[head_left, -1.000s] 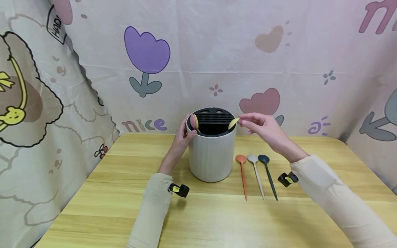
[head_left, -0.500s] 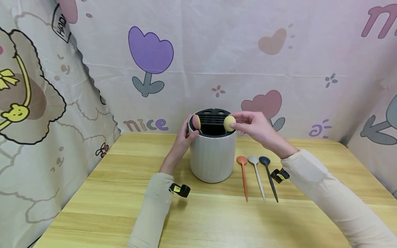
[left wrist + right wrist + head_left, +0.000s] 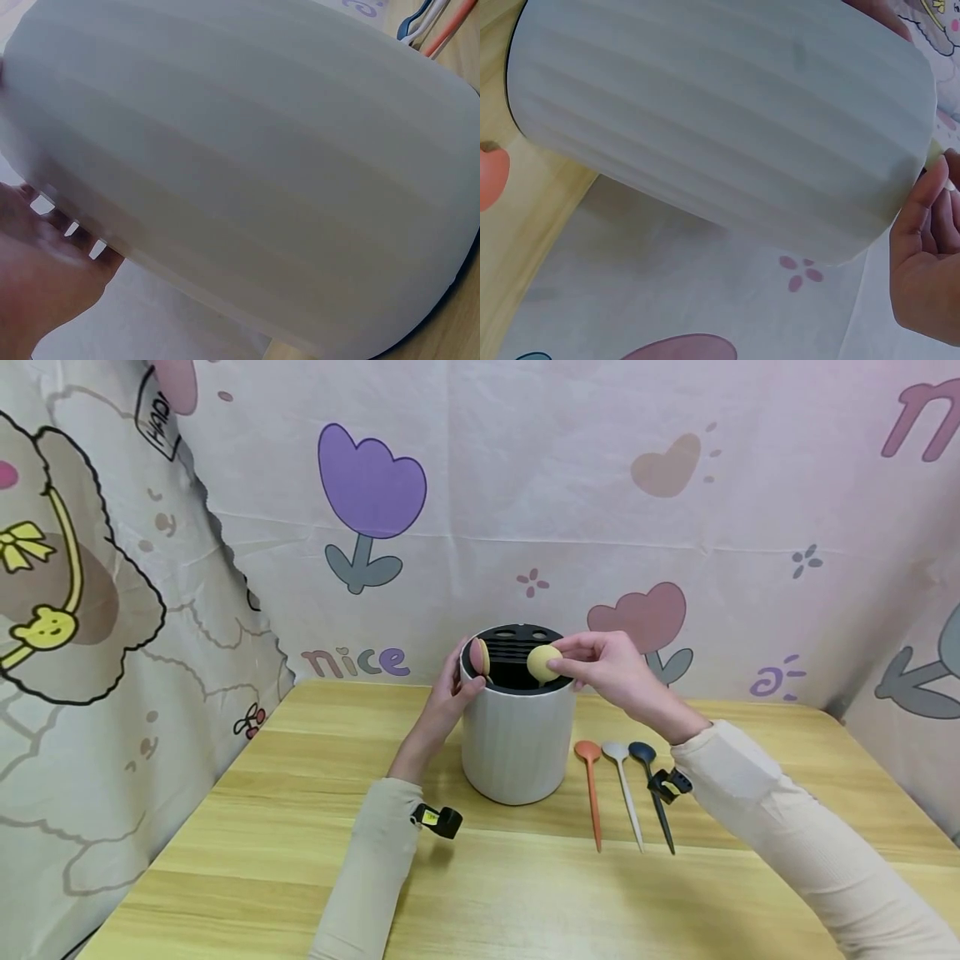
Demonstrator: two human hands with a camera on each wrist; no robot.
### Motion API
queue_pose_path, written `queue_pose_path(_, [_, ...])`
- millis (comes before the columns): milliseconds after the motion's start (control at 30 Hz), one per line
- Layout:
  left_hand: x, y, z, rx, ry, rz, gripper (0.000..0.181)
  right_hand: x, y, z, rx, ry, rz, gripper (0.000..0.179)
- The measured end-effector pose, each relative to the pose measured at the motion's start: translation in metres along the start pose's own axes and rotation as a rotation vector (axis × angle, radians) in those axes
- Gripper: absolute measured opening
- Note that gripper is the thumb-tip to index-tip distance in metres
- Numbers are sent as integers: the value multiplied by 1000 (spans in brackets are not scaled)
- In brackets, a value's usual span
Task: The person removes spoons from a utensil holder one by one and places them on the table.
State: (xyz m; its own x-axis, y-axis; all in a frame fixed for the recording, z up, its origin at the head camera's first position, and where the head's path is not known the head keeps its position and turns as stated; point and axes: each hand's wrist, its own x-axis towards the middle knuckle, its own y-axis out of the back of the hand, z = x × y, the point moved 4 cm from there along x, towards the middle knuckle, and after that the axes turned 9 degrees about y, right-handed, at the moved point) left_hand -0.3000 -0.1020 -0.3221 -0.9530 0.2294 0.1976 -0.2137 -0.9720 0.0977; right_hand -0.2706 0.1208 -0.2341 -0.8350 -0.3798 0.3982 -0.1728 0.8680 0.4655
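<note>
Left hand (image 3: 450,690) curved, right hand (image 3: 611,668) pinching; sleeved forearms (image 3: 776,822) angled inward.

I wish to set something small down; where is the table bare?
Bare table lies left of the left sleeve and between it and the right sleeve, nearer than the three spoons. Crowded: right of the utensil holder, where the spoons lie.

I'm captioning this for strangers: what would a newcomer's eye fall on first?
Probably the white holder standing on the wooden table, its side held by the left hand. The right hand pinches a yellow spoon at its opening. Behind, on the cloth, a purple tulip stands out.
</note>
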Motion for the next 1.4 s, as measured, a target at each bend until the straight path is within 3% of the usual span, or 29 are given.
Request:
queue_pose_path(467, [-1, 0, 0, 14, -11, 9, 119, 2, 0, 0, -44, 1, -4, 20])
queue_pose_path(733, [-1, 1, -1, 15, -34, 3, 114, 0, 11, -17, -69, 63, 27, 17])
queue_pose_path(1100, [0, 0, 0, 13, -8, 3, 115, -9, 33, -50, 4, 152, 131, 18])
queue_pose_path(1267, [0, 1, -1, 3, -12, 3, 98, -7, 39, -63, 144, 239, 170, 9])
queue_pose_path(1400, [1, 1, -1, 7, -8, 10, 108, -7, 45, -73, 235, 308, 223, 16])
